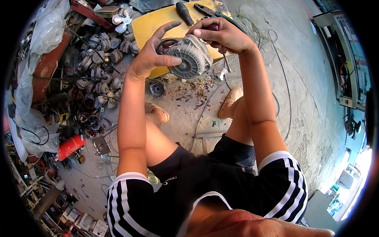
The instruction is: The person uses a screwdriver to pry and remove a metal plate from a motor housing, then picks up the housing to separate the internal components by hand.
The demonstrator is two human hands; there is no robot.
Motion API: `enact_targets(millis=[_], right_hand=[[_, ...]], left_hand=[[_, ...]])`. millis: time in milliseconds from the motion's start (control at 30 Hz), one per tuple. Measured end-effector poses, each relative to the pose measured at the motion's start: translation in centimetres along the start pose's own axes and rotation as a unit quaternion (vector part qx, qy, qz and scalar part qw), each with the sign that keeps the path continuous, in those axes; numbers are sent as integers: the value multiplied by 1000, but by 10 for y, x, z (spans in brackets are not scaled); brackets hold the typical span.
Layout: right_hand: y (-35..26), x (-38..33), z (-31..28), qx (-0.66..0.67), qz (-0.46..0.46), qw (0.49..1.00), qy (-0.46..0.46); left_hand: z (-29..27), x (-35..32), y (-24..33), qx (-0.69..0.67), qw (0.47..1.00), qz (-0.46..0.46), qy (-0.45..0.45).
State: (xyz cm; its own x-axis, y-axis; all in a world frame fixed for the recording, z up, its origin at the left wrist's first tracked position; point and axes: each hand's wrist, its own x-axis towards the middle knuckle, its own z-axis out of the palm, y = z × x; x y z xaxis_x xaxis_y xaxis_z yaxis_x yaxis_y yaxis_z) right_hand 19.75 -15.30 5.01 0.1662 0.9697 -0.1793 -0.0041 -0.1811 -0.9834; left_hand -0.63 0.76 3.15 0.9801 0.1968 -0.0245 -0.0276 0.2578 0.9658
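Observation:
A grey, round, ribbed metal motor is held up over the near edge of a yellow board. My left hand grips its left side, thumb across the ribbed face and index finger stretched out beyond the casing. A dark cable loop shows beside that hand. At the motor's upper right edge, the fingertips of my right hand are pinched together; whether they hold a small part is hidden. A screwdriver is tucked in the same hand, its shaft pointing down toward me.
On the yellow board lie a dark-handled screwdriver and pliers. Many small motors are heaped at the left, near a red cylinder. Debris and a cable lie on the floor.

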Motion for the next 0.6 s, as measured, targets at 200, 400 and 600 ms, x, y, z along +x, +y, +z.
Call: enact_targets(millis=[200, 400, 600], right_hand=[[2, 2, -2, 10, -41, 999, -24], [3, 1, -1, 23, 15, 1000, -12], [7, 3, -5, 18, -48, 999, -11]], left_hand=[[-3, 1, -1, -18, 1000, -20, -17], [0, 0, 1, 0, 1000, -7, -12], [-6, 1, -5, -24, 999, -7, -26]])
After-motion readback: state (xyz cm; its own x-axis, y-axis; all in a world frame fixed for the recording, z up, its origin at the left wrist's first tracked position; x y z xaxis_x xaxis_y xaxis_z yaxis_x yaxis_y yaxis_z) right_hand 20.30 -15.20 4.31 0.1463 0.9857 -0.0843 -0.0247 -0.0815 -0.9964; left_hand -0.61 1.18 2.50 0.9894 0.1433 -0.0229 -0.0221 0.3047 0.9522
